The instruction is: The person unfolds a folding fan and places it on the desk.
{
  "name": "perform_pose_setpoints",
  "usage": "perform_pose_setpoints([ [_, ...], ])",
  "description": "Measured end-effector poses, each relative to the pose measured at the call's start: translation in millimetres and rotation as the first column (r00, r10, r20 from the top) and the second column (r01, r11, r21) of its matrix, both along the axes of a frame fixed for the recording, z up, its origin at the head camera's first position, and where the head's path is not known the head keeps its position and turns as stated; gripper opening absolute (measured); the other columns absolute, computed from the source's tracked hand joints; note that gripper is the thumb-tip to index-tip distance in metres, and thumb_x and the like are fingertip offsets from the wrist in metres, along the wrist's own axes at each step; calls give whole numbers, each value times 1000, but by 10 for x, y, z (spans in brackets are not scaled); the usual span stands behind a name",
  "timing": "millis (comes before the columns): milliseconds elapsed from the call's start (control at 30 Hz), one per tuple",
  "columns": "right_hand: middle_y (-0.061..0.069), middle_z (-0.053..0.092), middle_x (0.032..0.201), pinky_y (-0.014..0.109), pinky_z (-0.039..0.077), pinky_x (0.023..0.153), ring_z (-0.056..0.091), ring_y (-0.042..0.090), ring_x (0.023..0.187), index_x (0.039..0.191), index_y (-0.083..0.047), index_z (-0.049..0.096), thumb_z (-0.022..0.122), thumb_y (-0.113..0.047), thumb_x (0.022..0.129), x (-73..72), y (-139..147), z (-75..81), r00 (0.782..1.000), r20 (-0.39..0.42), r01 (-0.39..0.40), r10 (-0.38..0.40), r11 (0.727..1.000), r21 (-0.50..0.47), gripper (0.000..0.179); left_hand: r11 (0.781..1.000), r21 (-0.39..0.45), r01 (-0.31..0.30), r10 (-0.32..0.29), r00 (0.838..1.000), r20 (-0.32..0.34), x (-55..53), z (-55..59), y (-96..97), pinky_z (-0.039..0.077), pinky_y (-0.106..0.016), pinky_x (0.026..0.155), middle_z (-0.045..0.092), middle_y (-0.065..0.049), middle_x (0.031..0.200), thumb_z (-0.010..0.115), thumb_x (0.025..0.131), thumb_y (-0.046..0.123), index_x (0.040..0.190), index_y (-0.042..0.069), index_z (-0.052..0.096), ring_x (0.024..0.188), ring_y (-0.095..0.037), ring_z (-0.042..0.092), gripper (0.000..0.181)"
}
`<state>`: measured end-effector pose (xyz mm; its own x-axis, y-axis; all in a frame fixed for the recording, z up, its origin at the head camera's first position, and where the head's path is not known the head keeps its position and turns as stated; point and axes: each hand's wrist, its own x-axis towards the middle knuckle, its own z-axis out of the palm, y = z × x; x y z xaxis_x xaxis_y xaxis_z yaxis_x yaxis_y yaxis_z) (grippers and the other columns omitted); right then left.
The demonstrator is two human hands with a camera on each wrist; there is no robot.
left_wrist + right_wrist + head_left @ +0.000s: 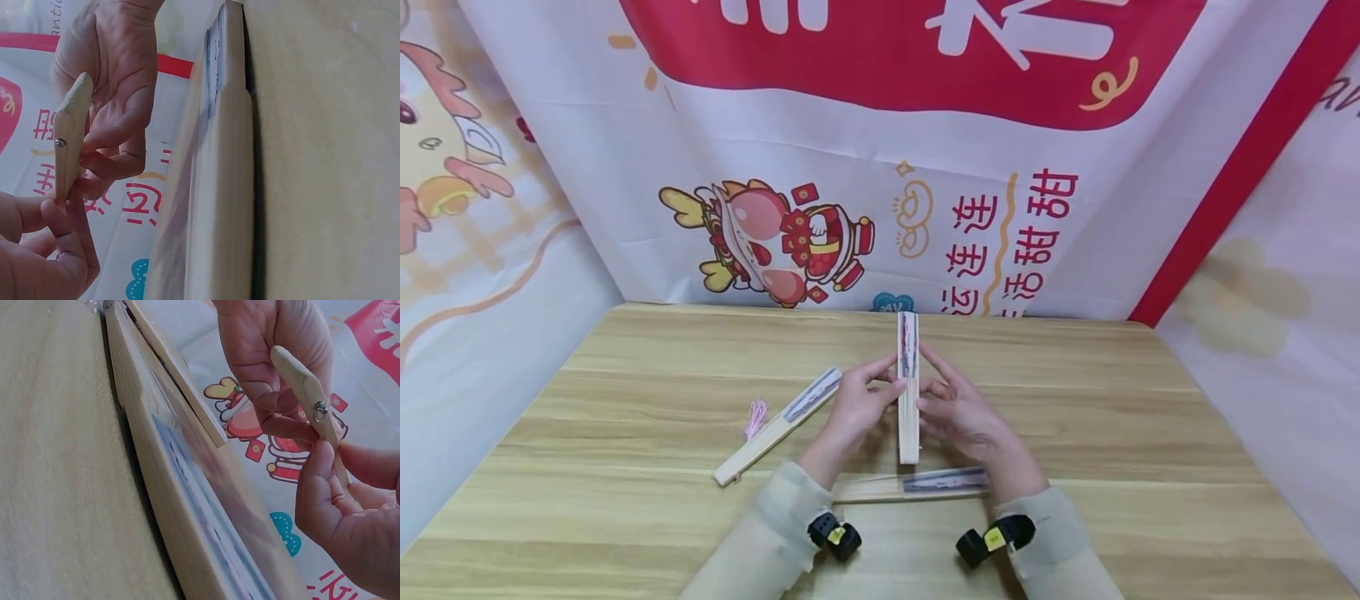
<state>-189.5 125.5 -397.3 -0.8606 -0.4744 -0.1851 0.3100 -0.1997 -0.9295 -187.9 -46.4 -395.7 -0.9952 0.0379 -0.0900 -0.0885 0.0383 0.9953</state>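
A folded hand fan (909, 425) with pale wooden ribs and a printed upper part stands out between both hands over the table. My left hand (859, 402) pinches its left side, thumb in front. From the other side my right hand (962, 417) holds it with thumb and fingers. The metal rivet at the fan's base (317, 406) shows in the right wrist view. Beneath the wrists a second folded fan (880, 487) lies sideways on the table. A third folded fan (775, 432) lies slanted left of the hands, a pink tassel (757, 418) beside it.
The wood-grain table (1112, 417) ends at a white and red printed cloth (865, 133) hung behind it. More printed cloth (1270, 275) flanks the right side, and the left is likewise covered. A black camera band (835, 536) sits on each sleeve.
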Motion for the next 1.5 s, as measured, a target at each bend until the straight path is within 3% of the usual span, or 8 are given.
perform_pose_setpoints([
  [367, -3, 62, 110, 25, 53, 81, 66, 11, 91, 158, -35, 17, 49, 13, 93, -39, 52, -90, 998, 58, -27, 29, 999, -36, 87, 1000, 1, 9, -9, 999, 37, -10, -73, 14, 55, -28, 71, 61, -11, 105, 66, 91, 0, 140, 10, 56, 70, -9, 58, 51],
  [567, -3, 61, 111, 25, 53, 81, 66, 11, 93, 159, -35, 17, 48, 12, 94, -54, 62, -113, 998, 43, -43, 45, 998, -50, 86, 1000, -25, 10, -10, 1000, 29, -5, -70, 20, 57, -30, 72, 61, -12, 105, 64, 91, -1, 141, 9, 54, 70, -9, 60, 52],
  [1000, -4, 55, 118, 31, 50, 92, 64, 12, 97, 157, -36, 22, 53, 5, 95, -68, 49, -139, 999, 23, -40, 39, 999, 14, 80, 999, -32, -5, 6, 999, 31, -12, -65, 10, 60, -36, 78, 64, -14, 107, 67, 89, -2, 138, 10, 57, 72, -10, 61, 51],
  [1200, -7, 63, 107, 29, 49, 87, 65, 11, 94, 158, -35, 22, 50, 6, 96, -81, 54, -153, 999, 44, -26, 28, 999, -31, 79, 1000, 10, 6, -6, 1000, 14, -5, -55, 12, 61, -40, 83, 64, -15, 107, 66, 89, -4, 140, 9, 55, 73, -9, 63, 54],
  [1367, -5, 66, 108, 24, 50, 80, 65, 11, 91, 158, -33, 21, 49, 7, 96, -81, 54, -150, 998, 59, -10, 12, 999, -32, 79, 1000, 17, -13, 13, 999, 39, -9, -59, 21, 60, -39, 83, 64, -13, 108, 68, 88, -3, 141, 11, 55, 73, -9, 63, 56],
  [1500, -4, 67, 107, 23, 51, 76, 65, 11, 89, 158, -32, 22, 51, 8, 95, -67, 36, -142, 997, 71, 22, -22, 1000, -6, 80, 999, -3, -33, 33, 998, 55, -21, -97, 21, 60, -35, 76, 64, -12, 106, 70, 86, -1, 140, 11, 56, 72, -10, 63, 56],
])
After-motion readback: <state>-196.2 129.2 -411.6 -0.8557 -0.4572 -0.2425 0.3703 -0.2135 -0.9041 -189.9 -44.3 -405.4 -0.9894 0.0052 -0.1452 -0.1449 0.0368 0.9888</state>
